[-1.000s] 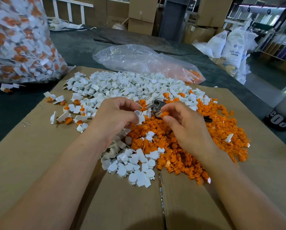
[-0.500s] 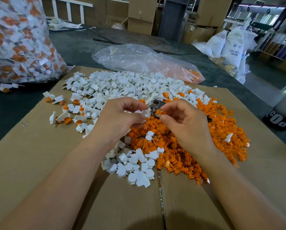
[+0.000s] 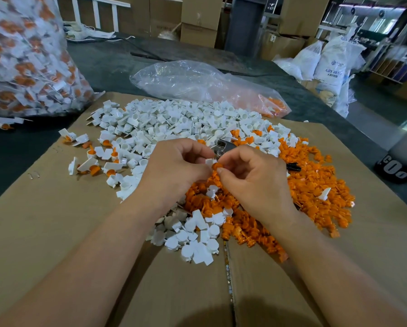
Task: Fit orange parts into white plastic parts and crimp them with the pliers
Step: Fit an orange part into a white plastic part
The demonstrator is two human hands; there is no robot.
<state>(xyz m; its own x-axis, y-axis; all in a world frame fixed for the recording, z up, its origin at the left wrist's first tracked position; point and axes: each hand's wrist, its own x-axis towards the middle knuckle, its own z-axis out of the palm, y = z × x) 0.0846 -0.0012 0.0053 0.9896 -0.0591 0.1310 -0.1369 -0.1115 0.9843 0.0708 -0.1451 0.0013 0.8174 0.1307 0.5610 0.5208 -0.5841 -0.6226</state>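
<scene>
Plastic bag (image 3: 197, 83) holds orange pieces (image 3: 274, 106); left hand (image 3: 174, 166) pinches 1 white part (image 3: 209, 161), right hand (image 3: 252, 175) 1 orange part (image 3: 216, 165).

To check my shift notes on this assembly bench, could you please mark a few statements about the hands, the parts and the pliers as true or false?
1. The left hand holds a white part. True.
2. The right hand grips the pliers. False: it pinches an orange part; the pliers lie on the pile beyond the hands.
3. The loose orange parts lie mostly left of the white pile. False: they lie mostly to its right.
4. The big bag at far left holds white-and-orange pieces. True.
5. Both piles rest on cardboard. True.
</scene>
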